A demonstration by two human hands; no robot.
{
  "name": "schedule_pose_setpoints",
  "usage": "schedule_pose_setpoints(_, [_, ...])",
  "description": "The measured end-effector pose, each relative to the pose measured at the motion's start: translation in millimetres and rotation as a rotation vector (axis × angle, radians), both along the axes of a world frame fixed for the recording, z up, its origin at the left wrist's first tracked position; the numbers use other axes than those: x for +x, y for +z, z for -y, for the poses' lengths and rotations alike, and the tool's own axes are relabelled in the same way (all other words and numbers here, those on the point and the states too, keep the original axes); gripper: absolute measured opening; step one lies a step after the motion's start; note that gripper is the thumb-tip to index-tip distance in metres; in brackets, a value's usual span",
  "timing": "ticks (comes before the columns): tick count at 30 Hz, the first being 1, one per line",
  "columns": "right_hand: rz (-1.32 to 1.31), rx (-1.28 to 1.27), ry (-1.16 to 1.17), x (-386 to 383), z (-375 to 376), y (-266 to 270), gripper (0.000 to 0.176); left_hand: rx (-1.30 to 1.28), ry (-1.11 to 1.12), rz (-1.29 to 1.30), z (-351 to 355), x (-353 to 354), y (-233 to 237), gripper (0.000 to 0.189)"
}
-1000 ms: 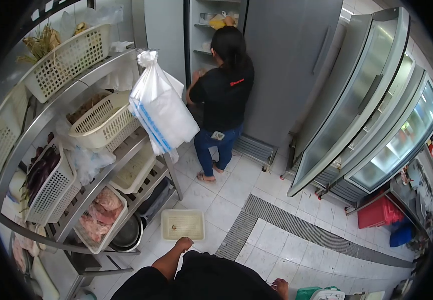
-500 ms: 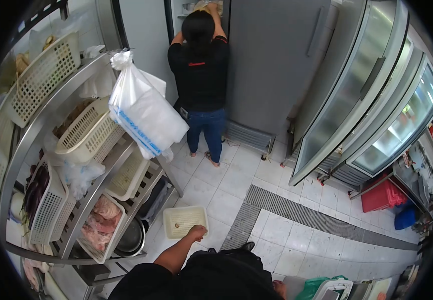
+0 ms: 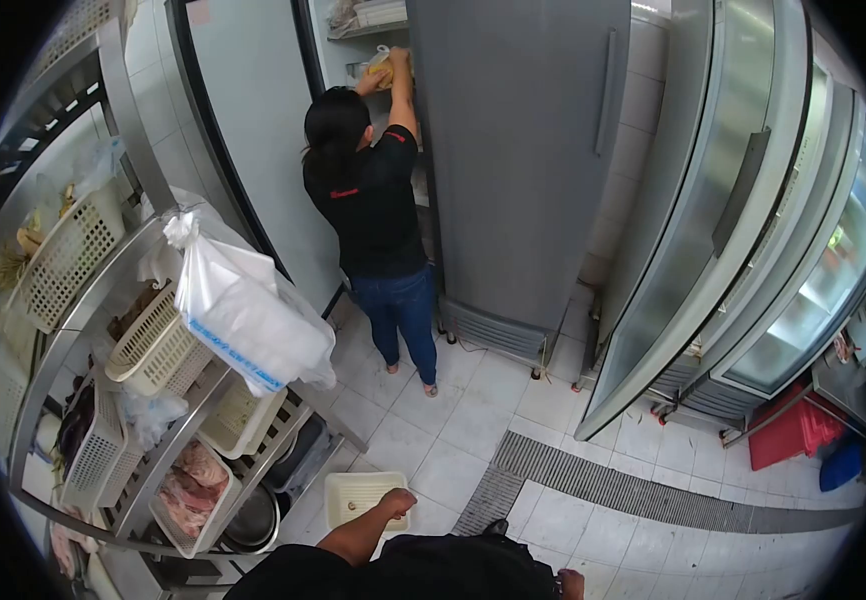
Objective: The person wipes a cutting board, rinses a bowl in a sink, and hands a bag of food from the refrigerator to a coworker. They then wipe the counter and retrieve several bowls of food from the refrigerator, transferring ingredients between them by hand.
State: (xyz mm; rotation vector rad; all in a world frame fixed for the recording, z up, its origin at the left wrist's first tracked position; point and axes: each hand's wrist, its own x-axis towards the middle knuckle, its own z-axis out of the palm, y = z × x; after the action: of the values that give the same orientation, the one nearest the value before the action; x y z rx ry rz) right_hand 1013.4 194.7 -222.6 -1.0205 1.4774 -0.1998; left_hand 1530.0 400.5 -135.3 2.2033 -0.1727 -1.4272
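My left hand (image 3: 396, 502) is closed at the right side of a cream plastic basket (image 3: 341, 488), which hangs low in front of me over the tiled floor. The fingers seem to grip its rim. A small brownish bit lies inside the basket. My right hand (image 3: 571, 584) shows at the bottom edge beside my black clothing, with its fingers mostly hidden. To the left, a metal rack (image 3: 143, 480) bears perforated baskets, and one basket (image 3: 215, 520) holds raw meat. White plastic bags (image 3: 243, 300) hang from the rack's corner.
A person (image 3: 378, 210) in a black shirt and jeans reaches into an open fridge (image 3: 368, 30), handling a yellowish bagged item. A grey fridge door (image 3: 523, 170) and glass-door coolers (image 3: 813, 290) stand to the right. A drain grate (image 3: 633, 490) crosses the floor. Red (image 3: 793, 430) and blue bins stand far right.
My view has tilted up, so more of the fridge shows. The other person has turned slightly sideways, with the hands on the yellowish item. The basket stays beside my left hand.
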Motion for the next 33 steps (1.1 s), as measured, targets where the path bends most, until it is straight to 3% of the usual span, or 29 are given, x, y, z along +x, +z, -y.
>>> schedule_pose_setpoints(4, [-0.019,0.106,0.058,63.6,91.5,74.5,0.017,-0.039,0.055,0.016,42.1,6.9,14.7,0.033])
schedule_pose_setpoints(11, [-0.008,0.031,0.29,153.2,205.7,76.6,0.016,-0.308,0.461,-0.047,83.6,33.7,33.8,0.035])
schedule_pose_setpoints(17, [-0.001,0.067,0.372,219.8,223.4,77.4,0.012,-0.495,0.745,-0.094,115.1,101.6,53.0,0.028])
schedule_pose_setpoints(23, [-0.068,0.116,0.422,284.1,230.8,88.3,0.016,-0.727,0.479,-0.177,202.5,202.1,141.6,0.036])
schedule_pose_setpoints(28, [-0.045,0.06,0.466,340.2,259.1,92.9,0.019,-0.86,0.134,-0.046,300.2,305.5,236.7,0.038])
schedule_pose_setpoints(33, [0.177,-0.035,0.367,411.6,284.9,117.3,0.013,-0.936,-0.11,-0.014,366.1,331.2,315.8,0.039])
